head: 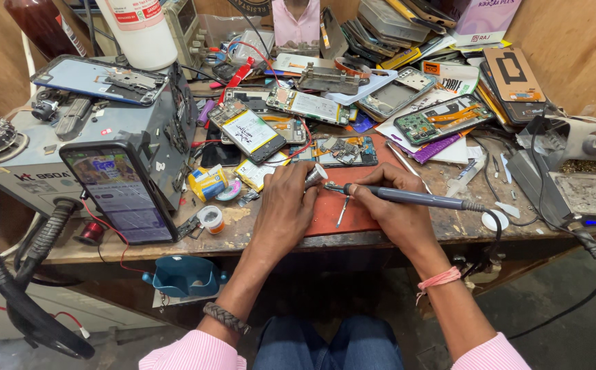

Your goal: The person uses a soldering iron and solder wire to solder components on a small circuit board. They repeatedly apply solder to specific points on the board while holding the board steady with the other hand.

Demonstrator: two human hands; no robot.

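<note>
From the head view, the right hand (399,214) had its fingers clamped around a blue soldering iron (407,197), tip pointing left over the red mat (335,212) on the worktop (462,223). The left hand (285,209) pinched a small silvery part (316,173) just beside the tip. Opened phones (250,131) lay behind.

Bare red mat (325,216) under my hands, reaching the bench's front edge: the only open passage. Left of my left hand (285,205), a small white pot (211,219) and a yellow tape roll (207,183) crowd the way, with the grey rework station (126,147) walling the left edge. Behind, opened phones (250,131) packed to the back edge. Right, past my right hand (394,209), the iron's cord (496,233) and a grey stand (572,157) block the right edge.
</note>
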